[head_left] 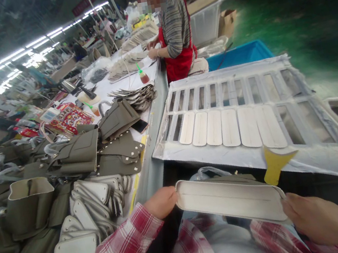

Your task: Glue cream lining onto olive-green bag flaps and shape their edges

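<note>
My left hand [161,202] and my right hand [318,215] grip the two ends of a long off-white panel [227,199] with rounded corners and a thin line along its middle. It is held level over my lap, slightly lower at the right end. Just beyond it lies a white slotted rack [211,145], with a row of several similar off-white panels [229,126] on it. A yellow fan-shaped scraper [275,164] rests at the rack's near edge. Something dark olive is partly hidden behind the held panel.
On the left table lie olive bag pieces [75,149] and a pile of white riveted pieces [86,211]. A co-worker in a red apron [182,61] stands by the table beyond. A glue bottle [143,75] and a blue bin [238,55] are farther off.
</note>
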Demonstrator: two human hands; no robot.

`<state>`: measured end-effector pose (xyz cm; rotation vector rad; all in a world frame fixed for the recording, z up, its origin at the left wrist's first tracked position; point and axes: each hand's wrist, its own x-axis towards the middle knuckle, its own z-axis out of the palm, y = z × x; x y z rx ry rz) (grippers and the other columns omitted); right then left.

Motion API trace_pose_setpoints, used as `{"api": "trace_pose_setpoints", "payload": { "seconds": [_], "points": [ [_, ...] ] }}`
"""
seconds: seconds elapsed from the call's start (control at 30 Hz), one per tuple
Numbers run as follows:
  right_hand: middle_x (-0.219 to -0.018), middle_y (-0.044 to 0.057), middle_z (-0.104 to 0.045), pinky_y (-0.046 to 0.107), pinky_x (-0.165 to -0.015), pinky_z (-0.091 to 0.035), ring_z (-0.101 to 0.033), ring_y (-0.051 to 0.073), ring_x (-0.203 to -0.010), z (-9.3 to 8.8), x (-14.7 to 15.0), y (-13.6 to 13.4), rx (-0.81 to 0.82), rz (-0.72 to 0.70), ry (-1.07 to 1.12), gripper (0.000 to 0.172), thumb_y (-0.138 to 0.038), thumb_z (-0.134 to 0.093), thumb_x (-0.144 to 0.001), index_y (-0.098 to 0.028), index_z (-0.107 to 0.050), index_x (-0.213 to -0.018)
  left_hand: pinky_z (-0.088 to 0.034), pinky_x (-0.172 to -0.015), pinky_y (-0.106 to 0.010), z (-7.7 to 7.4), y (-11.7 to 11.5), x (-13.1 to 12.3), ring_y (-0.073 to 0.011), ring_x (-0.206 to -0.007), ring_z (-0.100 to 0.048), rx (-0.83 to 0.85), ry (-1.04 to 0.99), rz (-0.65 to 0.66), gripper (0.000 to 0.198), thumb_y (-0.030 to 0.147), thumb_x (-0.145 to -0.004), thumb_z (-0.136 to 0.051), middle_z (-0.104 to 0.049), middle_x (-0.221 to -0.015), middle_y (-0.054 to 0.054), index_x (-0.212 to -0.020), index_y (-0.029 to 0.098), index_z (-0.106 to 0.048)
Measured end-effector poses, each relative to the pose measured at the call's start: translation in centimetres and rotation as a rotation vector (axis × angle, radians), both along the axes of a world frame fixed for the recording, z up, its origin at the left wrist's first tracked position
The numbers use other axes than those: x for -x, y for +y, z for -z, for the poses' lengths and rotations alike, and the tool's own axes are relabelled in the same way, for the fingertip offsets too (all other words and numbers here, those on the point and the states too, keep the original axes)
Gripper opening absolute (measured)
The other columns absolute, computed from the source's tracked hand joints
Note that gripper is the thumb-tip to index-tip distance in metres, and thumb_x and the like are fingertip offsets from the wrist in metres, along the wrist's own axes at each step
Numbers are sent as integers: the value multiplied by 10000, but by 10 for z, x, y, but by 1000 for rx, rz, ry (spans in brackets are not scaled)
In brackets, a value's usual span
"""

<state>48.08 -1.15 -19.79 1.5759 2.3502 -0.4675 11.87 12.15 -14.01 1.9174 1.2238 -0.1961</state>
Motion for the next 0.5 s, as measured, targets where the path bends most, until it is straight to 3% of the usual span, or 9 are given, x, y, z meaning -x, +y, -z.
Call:
{"api": "trace_pose_setpoints", "payload": {
  "seconds": [0.2, 0.33, 0.43, 0.5],
  "points": [
    [-804, 163, -618, 376, -580, -501, -623, 254, -624, 6, 1, -6, -110, -46, -19, 363, 51, -368, -748, -122, -676, -830, -319, -447, -234, 4, 0, 6, -110, -445, -439, 153, -42, -67, 309, 396, -870, -340, -428, -502, 37, -649, 190, -405],
    [-827, 181, -611, 378, -578, -495, -619, 259, -636, 7, -2, -6, -63, -30, 33, 361, 21, -350, -774, -127, -673, -840, -351, -447, -230, 10, 3, 13, -109, -464, -468, 267, -120, -94, 451, 584, -838, -342, -460, -519, 25, -666, 179, -438],
    [-832, 179, -610, 374, -587, -502, -620, 257, -641, 8, -6, -4, -35, -26, 67, 323, 0, -375, -768, -121, -664, -848, -370, -422, -231, 22, 6, 21, -128, -478, -531, 501, -284, -217, 647, 760, -755, -296, -517, -532, -9, -688, 150, -498],
    [-818, 171, -610, 371, -585, -514, -623, 258, -646, 9, -9, -4, -46, -27, 76, 312, -7, -389, -758, -126, -664, -845, -354, -396, -214, 34, 7, 24, -116, -440, -526, 612, -394, -315, 676, 803, -680, -400, -529, -504, -10, -677, 136, -514]
  ]
}}
